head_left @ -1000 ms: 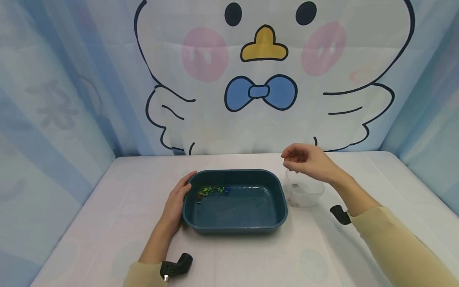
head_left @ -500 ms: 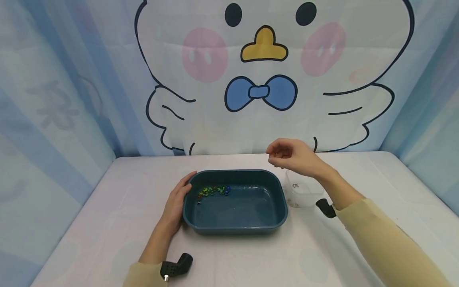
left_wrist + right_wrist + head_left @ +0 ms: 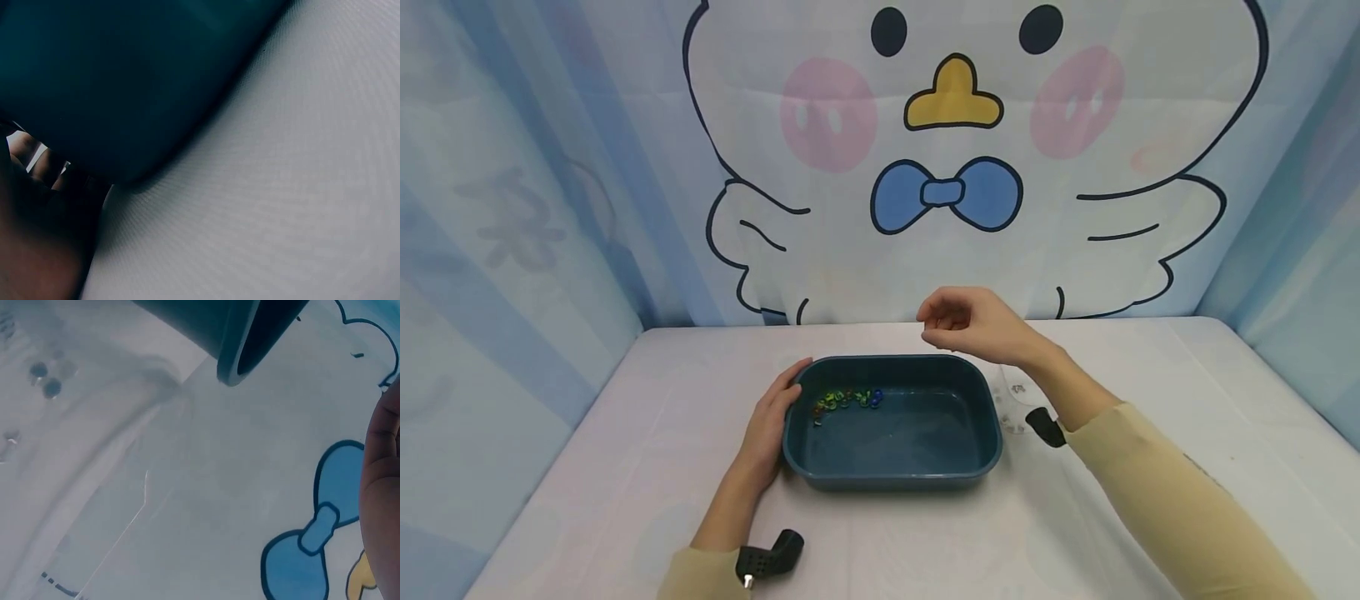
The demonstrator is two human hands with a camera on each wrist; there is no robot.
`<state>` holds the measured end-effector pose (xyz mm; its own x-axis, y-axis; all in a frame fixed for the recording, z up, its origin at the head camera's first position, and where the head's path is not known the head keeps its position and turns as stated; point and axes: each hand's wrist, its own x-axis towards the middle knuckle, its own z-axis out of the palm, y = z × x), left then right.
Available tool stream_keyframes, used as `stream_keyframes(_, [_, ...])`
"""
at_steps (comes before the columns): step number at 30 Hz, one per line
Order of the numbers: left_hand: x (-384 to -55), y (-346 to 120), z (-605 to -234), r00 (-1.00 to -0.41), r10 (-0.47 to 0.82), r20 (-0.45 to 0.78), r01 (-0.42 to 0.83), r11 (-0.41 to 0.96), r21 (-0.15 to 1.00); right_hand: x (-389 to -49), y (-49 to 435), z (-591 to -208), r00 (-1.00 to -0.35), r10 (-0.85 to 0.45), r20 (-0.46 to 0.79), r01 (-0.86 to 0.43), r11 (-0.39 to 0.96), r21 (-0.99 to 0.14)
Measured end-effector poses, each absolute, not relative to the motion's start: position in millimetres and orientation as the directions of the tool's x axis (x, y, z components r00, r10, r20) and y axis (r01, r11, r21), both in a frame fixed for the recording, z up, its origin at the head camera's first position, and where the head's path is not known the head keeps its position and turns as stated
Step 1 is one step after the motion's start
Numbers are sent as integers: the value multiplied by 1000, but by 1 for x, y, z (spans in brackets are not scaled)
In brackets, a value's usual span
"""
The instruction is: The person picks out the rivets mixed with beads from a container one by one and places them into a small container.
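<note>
A dark teal tray (image 3: 917, 442) stands on the table, with several colored glass marbles (image 3: 842, 398) gathered at its back left. My left hand (image 3: 769, 421) grips the tray's left side, thumb over the rim. In the left wrist view its fingers (image 3: 47, 165) show partly behind the tray wall (image 3: 144, 75). Above the tray's back rim, my right hand (image 3: 973, 323) is raised with thumb and fingertips brought together. A tiny glassy bit, apparently a clear marble (image 3: 384, 389), shows at the fingertips in the right wrist view, mostly hidden.
Right of the tray sits a clear plastic container (image 3: 1017, 400) with several clear marbles (image 3: 51, 387), partly covered by the right forearm (image 3: 1075, 387). Behind the white-covered table (image 3: 910, 542) hangs a printed curtain (image 3: 842, 275).
My right hand has travelled left from over the clear container to above the tray's back edge, fingertips still together. The left hand and the tray stay in place.
</note>
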<state>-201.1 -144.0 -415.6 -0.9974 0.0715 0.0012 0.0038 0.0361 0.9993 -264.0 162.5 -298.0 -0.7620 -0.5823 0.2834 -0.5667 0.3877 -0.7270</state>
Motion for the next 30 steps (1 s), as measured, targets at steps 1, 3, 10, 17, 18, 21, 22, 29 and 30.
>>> stream_keyframes(1, [-201,-144,-415,-997,71,0,2,38,999,-264,160,-298,-756,-588,286,-572,382,-725])
stream_keyframes(3, [-201,-144,-415,-998,70,-3,-1,38,999,-264,155,-297,-746,-598,293,-582,374,-722])
stream_keyframes(10, [-201,-143,-416,-998,70,1,4,40,999,-267,141,-296,-731,-618,289,-587,354,-728])
stream_keyframes(17, [-201,-145,-417,-998,59,1,4,40,999,-269,124,-295,-708,-641,297,-597,319,-736])
stream_keyframes(18, [-201,-145,-416,-998,58,-1,2,42,999,-270,122,-295,-704,-646,296,-597,311,-739])
stream_keyframes(21, [-200,-144,-416,-998,62,-1,2,46,999,-271,114,-297,-694,-656,297,-598,295,-745])
stream_keyframes(22, [-200,-144,-415,-998,63,-1,2,47,999,-272,111,-297,-690,-659,298,-600,290,-746])
stream_keyframes(29, [-200,-144,-414,-998,61,-9,-6,58,998,-274,92,-302,-660,-690,297,-608,260,-750])
stream_keyframes(30, [-200,-144,-414,-998,60,-11,-8,57,998,-274,89,-303,-657,-695,292,-606,256,-754])
